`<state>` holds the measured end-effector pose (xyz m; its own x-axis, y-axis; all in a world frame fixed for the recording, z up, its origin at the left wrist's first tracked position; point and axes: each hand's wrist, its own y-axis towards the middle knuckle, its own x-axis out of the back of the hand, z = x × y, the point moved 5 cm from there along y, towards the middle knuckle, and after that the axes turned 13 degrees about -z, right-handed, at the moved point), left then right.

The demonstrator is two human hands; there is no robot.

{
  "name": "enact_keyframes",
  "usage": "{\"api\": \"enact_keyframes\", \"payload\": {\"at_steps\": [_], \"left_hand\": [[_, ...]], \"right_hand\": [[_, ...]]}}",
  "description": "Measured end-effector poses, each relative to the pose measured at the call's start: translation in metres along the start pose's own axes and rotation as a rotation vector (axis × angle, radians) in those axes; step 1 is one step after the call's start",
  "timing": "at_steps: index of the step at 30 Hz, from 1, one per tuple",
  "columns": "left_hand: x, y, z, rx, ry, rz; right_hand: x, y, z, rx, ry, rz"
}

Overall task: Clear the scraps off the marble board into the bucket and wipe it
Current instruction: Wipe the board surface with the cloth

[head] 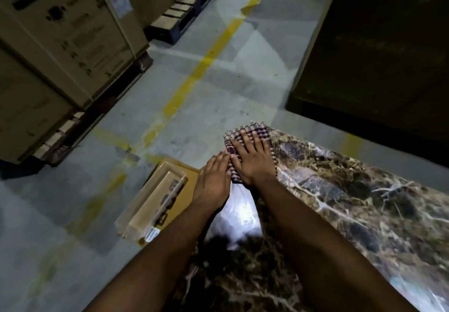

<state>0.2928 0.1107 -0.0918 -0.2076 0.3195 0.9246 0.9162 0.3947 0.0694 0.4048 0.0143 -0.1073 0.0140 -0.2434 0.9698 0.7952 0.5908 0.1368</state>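
Both forearms reach out from the near edge over the marble board [352, 202], a dark brown slab veined in white that runs from the near side up toward the far corner. At that far corner lies a checked cloth [250, 134], folded, with its far edge hanging a little past the marble. On top of it the right hand [252, 158] lies flat, fingers straight and spread, pressing down and gripping nothing. Just to its left the left hand [213, 180] is flat too, fingers together, tips touching the cloth's near-left edge at the board's left rim.

No scraps show on the visible marble, though the near part is dark and a bright glare sits between the arms, so small bits may be hiding there. I see no bucket from here. On the floor just left of the board rests a cardboard box [155, 202] with a clear plastic pack on it.

My worry is the corner: with flat palms and no grip, one more push outward could carry the cloth over the edge onto the concrete floor [218, 88]. Any crumbs swept left would likely land on that box, not in a bucket.
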Motion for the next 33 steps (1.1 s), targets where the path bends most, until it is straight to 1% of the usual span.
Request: {"api": "enact_keyframes", "payload": {"at_steps": [2,5,9,14,17,19,22,25,29,30,33], "left_hand": [[-0.003,0.018,-0.011,-0.016,-0.002,-0.013],[-0.005,0.018,-0.03,-0.068,0.01,-0.018],[-0.015,-0.008,-0.052,-0.17,0.063,0.021],[-0.034,-0.029,-0.099,-0.34,0.011,0.087],[-0.047,-0.052,-0.144,-0.431,-0.009,0.111],[-0.056,-0.067,-0.17,-0.463,-0.031,0.128],[-0.073,-0.087,-0.21,-0.505,-0.041,0.153],[-0.095,-0.107,-0.247,-0.548,0.01,0.175],[-0.125,-0.125,-0.31,-0.475,0.046,0.121],[-0.134,-0.133,-0.334,-0.488,0.048,0.12],[-0.162,-0.158,-0.41,-0.623,0.053,0.127]], "right_hand": [[-0.001,0.025,-0.018,-0.036,-0.002,-0.012],[-0.001,0.042,-0.04,-0.073,-0.012,-0.018],[0.007,0.019,-0.071,-0.193,-0.029,-0.014],[0.037,-0.06,-0.15,-0.407,-0.082,-0.049],[0.052,-0.111,-0.195,-0.523,-0.099,-0.059],[0.062,-0.135,-0.223,-0.578,-0.101,-0.056],[0.077,-0.173,-0.273,-0.636,-0.114,-0.056],[0.096,-0.215,-0.328,-0.672,-0.129,-0.084],[0.123,-0.279,-0.412,-0.716,-0.157,-0.107],[0.13,-0.297,-0.434,-0.72,-0.161,-0.105],[0.152,-0.347,-0.494,-0.742,-0.168,-0.101]]}}
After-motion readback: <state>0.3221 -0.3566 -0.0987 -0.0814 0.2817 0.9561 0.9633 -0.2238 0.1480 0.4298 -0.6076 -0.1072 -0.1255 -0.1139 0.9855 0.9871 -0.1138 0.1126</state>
